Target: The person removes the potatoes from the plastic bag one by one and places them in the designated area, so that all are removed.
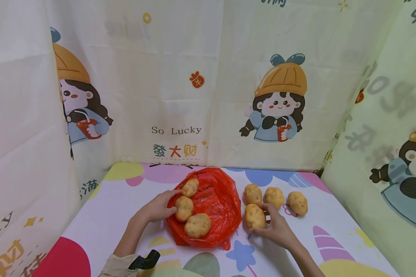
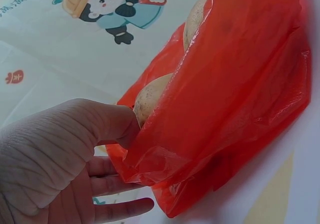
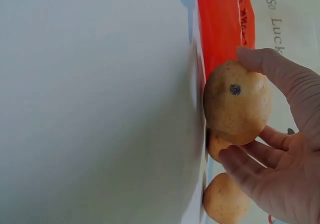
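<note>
A red plastic bag [image 1: 223,207] stands with its mouth spread wide on the table. Inside it along the left are three potatoes: an upper one [image 1: 190,187], a middle one [image 1: 184,209] and a lower one [image 1: 198,226]. My left hand [image 1: 159,206] holds the bag's left rim, thumb against the rim beside a potato [image 2: 151,98] and other fingers lower on the outside. To the right of the bag, my right hand [image 1: 275,227] grips a potato [image 1: 255,216] between thumb and fingers. A dark spot marks that potato's skin in the right wrist view.
Behind the gripped potato sit three more on the table: one [image 1: 252,193] nearest the bag, one [image 1: 274,197] in the middle and one [image 1: 297,203] farthest right. Printed cloth walls [image 1: 215,96] close off the back and both sides of the patterned table [image 1: 124,215].
</note>
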`<state>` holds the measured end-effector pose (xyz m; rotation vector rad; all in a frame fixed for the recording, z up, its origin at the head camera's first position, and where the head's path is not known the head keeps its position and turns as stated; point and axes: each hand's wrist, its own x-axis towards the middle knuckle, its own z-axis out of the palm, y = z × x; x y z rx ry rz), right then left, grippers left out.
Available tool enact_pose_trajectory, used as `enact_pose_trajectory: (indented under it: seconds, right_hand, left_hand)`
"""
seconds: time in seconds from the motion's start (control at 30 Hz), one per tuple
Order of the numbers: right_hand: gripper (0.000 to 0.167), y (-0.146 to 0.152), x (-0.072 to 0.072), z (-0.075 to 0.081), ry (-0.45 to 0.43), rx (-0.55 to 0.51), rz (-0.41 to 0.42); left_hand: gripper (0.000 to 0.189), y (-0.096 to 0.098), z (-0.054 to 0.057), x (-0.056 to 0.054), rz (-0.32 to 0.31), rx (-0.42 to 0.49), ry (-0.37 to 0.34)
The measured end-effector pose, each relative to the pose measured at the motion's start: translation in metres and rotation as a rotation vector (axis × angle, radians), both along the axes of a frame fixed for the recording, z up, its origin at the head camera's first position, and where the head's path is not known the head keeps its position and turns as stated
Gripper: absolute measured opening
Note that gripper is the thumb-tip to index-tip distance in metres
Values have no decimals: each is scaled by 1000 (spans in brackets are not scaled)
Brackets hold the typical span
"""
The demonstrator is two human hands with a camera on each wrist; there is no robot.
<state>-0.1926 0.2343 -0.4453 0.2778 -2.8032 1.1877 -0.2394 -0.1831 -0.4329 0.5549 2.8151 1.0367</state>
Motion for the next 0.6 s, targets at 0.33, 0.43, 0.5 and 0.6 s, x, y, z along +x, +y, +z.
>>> enact_pose_trajectory:
  seconds: [0.33,0.43,0.5,0.6]
  right_hand:
    - [85,-3,3,3,-40,35,-15]
    - [85,-3,4,3,-46,50,-18]
    - [85,-3,4,3,-39,59,-17]
    - [85,-3,4,4,-18,58,-8]
  left_hand:
    - [56,0,1,0,-17,-1,5]
    - [56,0,2,0,-24,0,7]
    - [56,1,3,0,-23,-1,9]
    - [56,1,2,0,-9,-2,-4]
